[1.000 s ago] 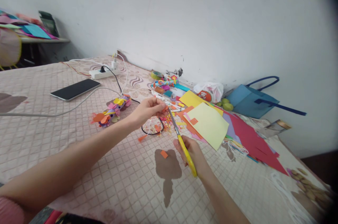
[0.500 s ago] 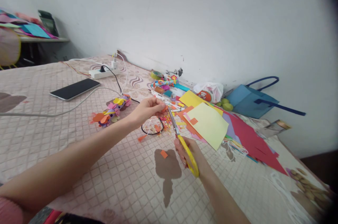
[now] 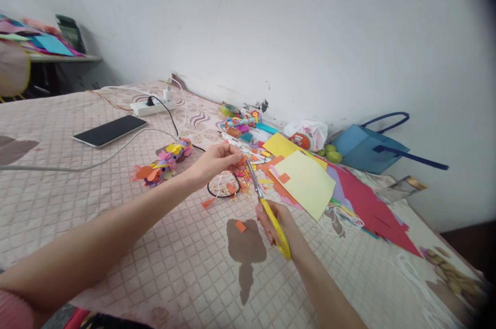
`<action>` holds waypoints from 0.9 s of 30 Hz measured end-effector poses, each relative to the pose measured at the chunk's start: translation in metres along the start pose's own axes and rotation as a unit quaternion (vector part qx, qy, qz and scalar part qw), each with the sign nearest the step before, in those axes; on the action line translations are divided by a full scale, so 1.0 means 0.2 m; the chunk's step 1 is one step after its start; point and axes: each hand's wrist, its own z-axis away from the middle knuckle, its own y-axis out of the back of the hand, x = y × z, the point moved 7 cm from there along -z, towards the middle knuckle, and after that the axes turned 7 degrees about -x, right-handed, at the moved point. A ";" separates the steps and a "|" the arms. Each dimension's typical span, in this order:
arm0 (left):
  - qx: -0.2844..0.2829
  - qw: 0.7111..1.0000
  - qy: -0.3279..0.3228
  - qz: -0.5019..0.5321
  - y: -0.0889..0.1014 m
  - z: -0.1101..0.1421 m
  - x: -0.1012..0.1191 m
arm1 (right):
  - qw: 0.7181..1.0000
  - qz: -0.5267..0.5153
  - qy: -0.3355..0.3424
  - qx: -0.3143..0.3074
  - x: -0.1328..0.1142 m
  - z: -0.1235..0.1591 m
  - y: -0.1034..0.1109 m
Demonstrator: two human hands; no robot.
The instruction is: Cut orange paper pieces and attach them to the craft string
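Your left hand [image 3: 217,165] has barely moved over the last second: its thumb and fingers are pinched together on a small orange piece [image 3: 242,160], raised over the pile of paper scraps [image 3: 245,180]. Your right hand [image 3: 285,219] has its fingers curled around the yellow-handled scissors [image 3: 268,210], whose tips sit right at that orange piece. Compared with a second ago, the handle's lower end has swung slightly to the right, and more of your right fingers shows beside it; against half a second ago, the change is tiny. You cannot tell from this view how far the blades are parted or whether they touch the piece.

Everything else lies where it did. The loose orange square [image 3: 241,226] rests on the brown patch of the quilted cloth [image 3: 186,267], the pale yellow sheet [image 3: 310,184] tops the coloured papers to the right, and the flower-covered purple roll [image 3: 167,159] lies beyond your left forearm.
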 end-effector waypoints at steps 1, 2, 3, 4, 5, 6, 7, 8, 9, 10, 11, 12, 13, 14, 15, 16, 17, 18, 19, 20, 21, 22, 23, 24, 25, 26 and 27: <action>0.001 1.000 0.000 -0.001 0.00 0.00 0.00 | 1.000 0.002 0.003 -0.002 0.00 0.00 0.00; 0.002 1.000 0.000 -0.003 0.00 0.00 0.00 | 1.000 0.003 0.005 -0.006 0.00 0.00 0.00; 0.002 1.000 -0.002 -0.004 0.00 0.00 0.00 | 1.000 0.001 0.005 -0.011 0.00 0.01 0.00; 0.002 1.000 -0.005 -0.006 0.00 0.00 0.00 | 1.000 -0.003 0.004 -0.016 0.00 0.01 -0.01; 0.000 1.000 -0.007 -0.007 0.00 0.00 0.01 | 1.000 -0.011 0.001 -0.020 0.00 0.01 -0.01; -0.002 1.000 -0.008 -0.007 0.00 0.00 0.00 | 0.999 -0.023 -0.004 -0.024 0.01 0.01 -0.01; -0.005 1.000 -0.008 -0.007 0.00 0.00 0.00 | 0.999 -0.038 -0.009 -0.027 0.01 0.01 -0.02; -0.010 1.000 -0.007 -0.006 0.00 0.00 -0.01 | 0.998 -0.054 -0.012 -0.028 0.01 0.02 -0.02; -0.014 1.000 -0.004 -0.005 0.00 -0.01 -0.02 | 0.997 -0.072 -0.012 -0.029 0.01 0.02 -0.02; -0.018 1.000 0.001 -0.003 -0.01 -0.01 -0.03 | 0.995 -0.092 -0.010 -0.030 0.00 0.02 -0.02; -0.020 1.000 0.008 -0.001 -0.02 0.00 -0.05 | 0.993 -0.114 -0.008 -0.032 0.00 0.02 -0.03; -0.021 1.000 0.019 0.001 -0.03 0.00 -0.07 | 0.990 -0.136 -0.005 -0.031 0.00 0.02 -0.03; -0.023 0.999 0.034 0.003 -0.04 0.01 -0.09 | 0.987 -0.157 0.000 -0.028 -0.01 0.01 -0.02; -0.024 0.998 0.050 0.004 -0.06 0.01 -0.12 | 0.984 -0.178 0.008 -0.023 -0.01 0.01 -0.02; -0.033 0.997 0.066 0.001 -0.08 0.03 -0.15 | 0.981 -0.194 0.018 -0.013 -0.02 0.01 -0.01; -0.044 0.996 0.076 -0.007 -0.11 0.04 -0.17 | 0.978 -0.207 0.028 -0.002 -0.02 0.00 0.00; -0.053 0.995 0.082 -0.020 -0.13 0.05 -0.18 | 0.975 -0.218 0.039 0.012 -0.02 0.00 0.01; -0.060 0.994 0.083 -0.036 -0.15 0.06 -0.19 | 0.972 -0.229 0.049 0.026 -0.02 -0.01 0.02; -0.067 0.993 0.081 -0.054 -0.17 0.07 -0.20 | 0.968 -0.239 0.057 0.040 -0.02 -0.01 0.03; -0.074 0.992 0.078 -0.072 -0.19 0.07 -0.20 | 0.965 -0.249 0.062 0.054 -0.02 -0.01 0.04; -0.081 0.990 0.074 -0.089 -0.20 0.08 -0.20 | 0.962 -0.257 0.066 0.065 -0.01 -0.01 0.04; -0.090 0.988 0.071 -0.105 -0.22 0.08 -0.21 | 0.959 -0.263 0.070 0.073 -0.01 -0.01 0.05; -0.099 0.986 0.068 -0.118 -0.23 0.08 -0.22 | 0.958 -0.267 0.072 0.077 -0.01 -0.01 0.05; -0.107 0.984 0.065 -0.127 -0.23 0.08 -0.23 | 0.958 -0.268 0.073 0.076 -0.01 -0.01 0.05; -0.114 0.983 0.061 -0.132 -0.24 0.08 -0.24 | 0.958 -0.269 0.073 0.074 -0.01 -0.01 0.05; -0.122 0.982 0.058 -0.134 -0.24 0.08 -0.25 | 0.958 -0.269 0.073 0.072 -0.01 -0.01 0.05; -0.130 0.981 0.056 -0.133 -0.24 0.08 -0.26 | 0.958 -0.269 0.073 0.069 -0.01 -0.01 0.05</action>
